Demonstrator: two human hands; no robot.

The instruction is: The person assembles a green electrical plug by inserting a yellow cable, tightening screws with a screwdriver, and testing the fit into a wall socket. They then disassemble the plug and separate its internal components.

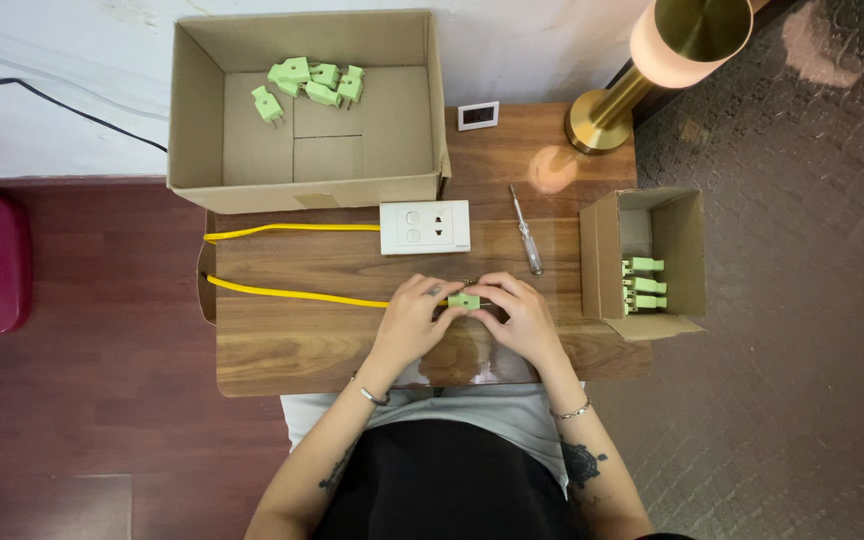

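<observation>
Seen from the head camera, both hands meet over the near middle of a small wooden table [282, 350]. Between them sits a light green plug [464, 300], joined to the end of a yellow cable [292, 293] that runs leftward across the tabletop. The left hand [412, 318] curls its fingers onto the plug's left end where the cable enters, and the right hand [522, 315] pinches the plug's right end with thumb and fingertips; neither hand is spread flat. Just beyond the hands lies a white socket plate [425, 227], from which a second stretch of yellow cable leads left, and beside it a screwdriver [526, 232] with a clear handle. At the far left of the table an open cardboard box [202, 120] holds a loose cluster of green plugs [314, 84]. A smaller open box [687, 250] off the table's right edge holds more of them, stacked [642, 284]. A brass lamp [652, 60] stands at the far right corner.
</observation>
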